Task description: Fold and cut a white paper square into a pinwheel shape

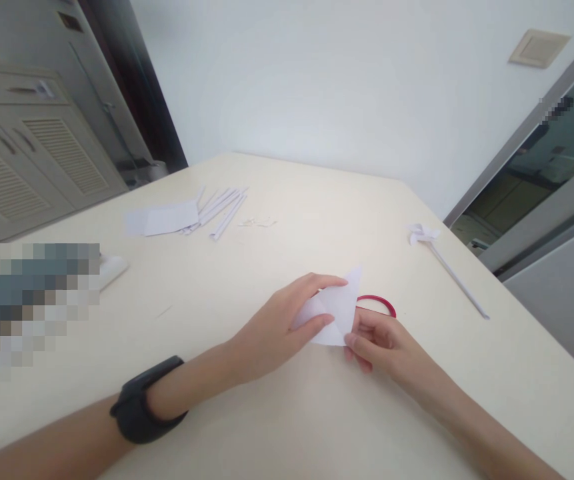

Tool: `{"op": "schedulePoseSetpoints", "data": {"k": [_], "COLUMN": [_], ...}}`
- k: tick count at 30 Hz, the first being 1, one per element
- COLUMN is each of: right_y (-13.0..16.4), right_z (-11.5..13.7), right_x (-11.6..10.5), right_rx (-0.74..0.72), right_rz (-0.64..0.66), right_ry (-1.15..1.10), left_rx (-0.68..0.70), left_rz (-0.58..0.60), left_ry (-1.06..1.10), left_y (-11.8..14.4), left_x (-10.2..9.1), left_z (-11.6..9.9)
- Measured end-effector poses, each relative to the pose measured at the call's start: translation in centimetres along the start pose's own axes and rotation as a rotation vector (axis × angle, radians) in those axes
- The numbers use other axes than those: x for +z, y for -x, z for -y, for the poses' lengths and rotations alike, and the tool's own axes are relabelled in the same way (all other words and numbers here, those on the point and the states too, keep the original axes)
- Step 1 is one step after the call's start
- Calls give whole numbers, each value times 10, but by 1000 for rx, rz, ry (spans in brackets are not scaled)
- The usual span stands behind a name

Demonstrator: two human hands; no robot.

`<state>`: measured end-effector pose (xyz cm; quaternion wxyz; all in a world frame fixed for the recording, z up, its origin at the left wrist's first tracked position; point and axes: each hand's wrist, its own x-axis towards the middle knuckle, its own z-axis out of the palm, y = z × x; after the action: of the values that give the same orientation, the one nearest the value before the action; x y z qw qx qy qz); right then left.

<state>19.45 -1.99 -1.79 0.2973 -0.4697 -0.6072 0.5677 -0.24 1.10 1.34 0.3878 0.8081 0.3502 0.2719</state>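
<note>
One cream table [277, 427], white wall [347, 87].

A folded paper sheet [335, 310] is lying near the middle of the tabletop [287, 427], between the left hand [277, 330] and the right hand [379, 343]. A rubber band [379, 303] is resting just behind the right hand. A paper pinwheel [441, 260] is lying along the right edge. Paper strips [221, 210] and a flat sheet [164, 219] are sitting toward the far left corner.
</note>
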Motion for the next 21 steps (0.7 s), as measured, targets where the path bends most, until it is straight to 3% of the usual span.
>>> {"op": "schedulePoseSetpoints", "data": {"k": [16, 21], "right_y": [0, 2], "right_z": [1, 5], "right_x": [-1, 0], "right_rx": [-42, -31], "right_rz": [-9, -9], "right_ry": [-82, -138], "left_rx": [6, -88], "left_rz": [109, 139], "left_ry": [-59, -15], "left_y": [1, 1], "left_x": [2, 2], "left_z": [4, 3]}}
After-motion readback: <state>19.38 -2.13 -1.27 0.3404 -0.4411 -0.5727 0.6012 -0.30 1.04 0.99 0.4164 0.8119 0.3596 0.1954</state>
